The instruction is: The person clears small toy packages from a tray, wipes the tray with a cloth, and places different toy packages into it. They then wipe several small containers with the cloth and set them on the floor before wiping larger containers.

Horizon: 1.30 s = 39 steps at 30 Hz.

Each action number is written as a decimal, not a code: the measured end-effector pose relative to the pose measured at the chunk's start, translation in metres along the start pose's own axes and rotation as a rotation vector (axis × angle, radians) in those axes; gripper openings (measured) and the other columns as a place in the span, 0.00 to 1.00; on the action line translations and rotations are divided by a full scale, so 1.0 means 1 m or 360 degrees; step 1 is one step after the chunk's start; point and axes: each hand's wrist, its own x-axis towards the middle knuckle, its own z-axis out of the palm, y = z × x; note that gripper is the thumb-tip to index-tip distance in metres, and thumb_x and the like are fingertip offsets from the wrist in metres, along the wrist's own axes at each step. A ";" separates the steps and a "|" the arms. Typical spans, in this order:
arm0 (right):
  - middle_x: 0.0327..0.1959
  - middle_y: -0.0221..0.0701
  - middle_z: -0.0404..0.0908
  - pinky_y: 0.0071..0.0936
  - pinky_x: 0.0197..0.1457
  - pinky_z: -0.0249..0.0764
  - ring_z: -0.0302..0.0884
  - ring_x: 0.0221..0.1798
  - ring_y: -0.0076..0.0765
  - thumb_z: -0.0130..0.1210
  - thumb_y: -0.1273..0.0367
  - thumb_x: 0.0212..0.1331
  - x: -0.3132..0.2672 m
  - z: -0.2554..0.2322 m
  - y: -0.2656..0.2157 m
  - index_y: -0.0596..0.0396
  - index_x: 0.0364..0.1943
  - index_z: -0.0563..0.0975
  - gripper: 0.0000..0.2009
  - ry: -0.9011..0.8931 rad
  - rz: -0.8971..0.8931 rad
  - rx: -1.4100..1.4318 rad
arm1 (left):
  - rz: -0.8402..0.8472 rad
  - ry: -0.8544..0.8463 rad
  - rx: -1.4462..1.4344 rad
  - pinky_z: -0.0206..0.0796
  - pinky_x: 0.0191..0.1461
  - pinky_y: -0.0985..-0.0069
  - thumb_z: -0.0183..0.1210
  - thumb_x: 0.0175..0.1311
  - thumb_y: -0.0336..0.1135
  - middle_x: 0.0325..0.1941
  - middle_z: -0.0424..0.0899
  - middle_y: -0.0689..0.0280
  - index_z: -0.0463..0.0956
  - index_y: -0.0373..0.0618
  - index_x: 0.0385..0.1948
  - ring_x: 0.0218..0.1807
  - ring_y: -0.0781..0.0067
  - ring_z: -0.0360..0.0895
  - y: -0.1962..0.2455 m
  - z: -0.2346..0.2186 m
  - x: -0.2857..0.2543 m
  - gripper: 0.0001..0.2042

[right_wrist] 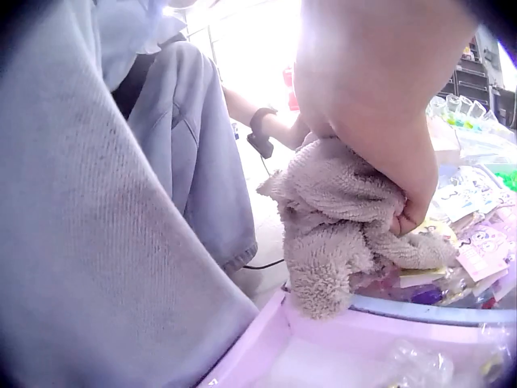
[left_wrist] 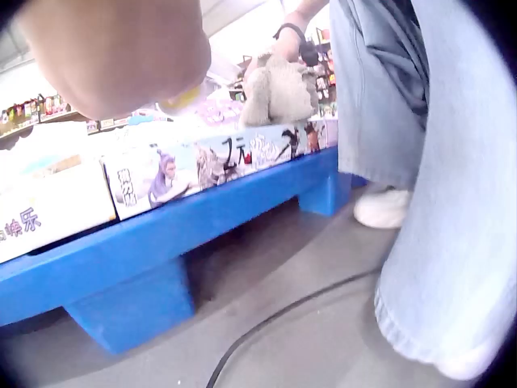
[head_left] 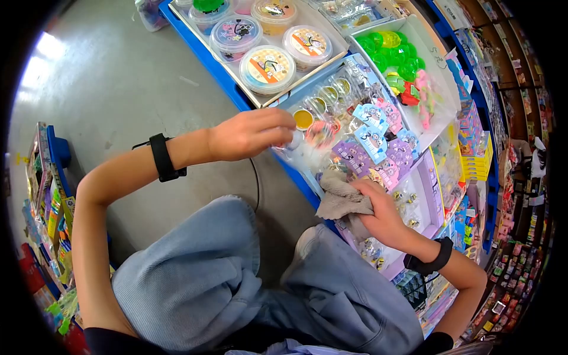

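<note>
In the head view the left hand (head_left: 254,135) is over the near left edge of an open box of small bagged toys (head_left: 371,142), fingers curled at a clear plastic packet (head_left: 290,142); the left wrist view hides its fingertips. The right hand (head_left: 381,214) grips a grey-brown cloth (head_left: 343,198) above the box's lower corner. From the right wrist view, the crumpled cloth (right_wrist: 323,218) hangs from the right hand (right_wrist: 388,121), partly over the box's edge and the packets (right_wrist: 485,250).
Round lidded tubs (head_left: 267,69) fill a box at the top. A white box (head_left: 438,59) holds green balls, and a lilac tray (head_left: 426,189) holds small packets. Blue pallets (left_wrist: 145,250) carry the boxes. A black cable (left_wrist: 283,311) lies on the grey floor.
</note>
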 end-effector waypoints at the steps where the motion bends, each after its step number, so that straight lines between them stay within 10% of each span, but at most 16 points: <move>1: 0.45 0.39 0.71 0.32 0.55 0.61 0.67 0.51 0.47 0.52 0.78 0.42 -0.002 0.004 0.003 0.59 0.45 0.70 0.20 0.0009 -0.0022 -0.0024 | 0.0460 -0.0025 0.0271 0.70 0.46 0.67 0.56 0.49 0.21 0.41 0.74 0.53 0.72 0.37 0.33 0.47 0.54 0.74 0.000 -0.002 -0.005 0.08; 11: 0.48 0.38 0.68 0.35 0.56 0.61 0.63 0.53 0.47 0.53 0.76 0.39 -0.018 0.019 0.003 0.58 0.46 0.70 0.22 0.0073 -0.0167 -0.0169 | 0.0511 -0.0264 0.0469 0.72 0.44 0.69 0.57 0.48 0.26 0.42 0.74 0.55 0.72 0.37 0.36 0.49 0.56 0.74 -0.020 0.000 -0.025 0.12; 18: 0.48 0.38 0.68 0.35 0.57 0.61 0.63 0.53 0.47 0.52 0.77 0.38 -0.019 0.019 0.005 0.57 0.47 0.69 0.23 0.0064 -0.0149 -0.0137 | -0.0846 -0.0179 -0.0137 0.70 0.37 0.74 0.56 0.56 0.27 0.29 0.80 0.55 0.75 0.34 0.35 0.31 0.64 0.78 -0.014 0.004 0.024 0.08; 32: 0.51 0.40 0.66 0.36 0.58 0.61 0.61 0.55 0.51 0.49 0.80 0.30 -0.025 0.014 0.010 0.57 0.49 0.68 0.29 0.0000 -0.0229 -0.0118 | -0.1057 -0.0005 0.0146 0.66 0.27 0.75 0.58 0.55 0.36 0.21 0.78 0.60 0.75 0.33 0.28 0.23 0.71 0.76 -0.004 0.002 0.028 0.12; 34: 0.51 0.40 0.67 0.36 0.58 0.61 0.61 0.55 0.50 0.49 0.81 0.30 -0.026 0.013 0.012 0.57 0.49 0.68 0.29 -0.0014 -0.0225 -0.0112 | -0.1937 -0.0108 -0.0365 0.63 0.21 0.79 0.59 0.54 0.48 0.18 0.77 0.63 0.75 0.36 0.23 0.18 0.76 0.73 0.008 -0.003 0.023 0.19; 39: 0.52 0.39 0.66 0.36 0.58 0.60 0.61 0.55 0.50 0.49 0.81 0.30 -0.028 0.009 0.010 0.57 0.49 0.68 0.30 -0.0047 -0.0210 -0.0085 | -0.2577 -0.0526 -0.1081 0.66 0.21 0.82 0.55 0.50 0.62 0.22 0.78 0.61 0.74 0.35 0.28 0.18 0.73 0.75 0.010 0.011 0.010 0.30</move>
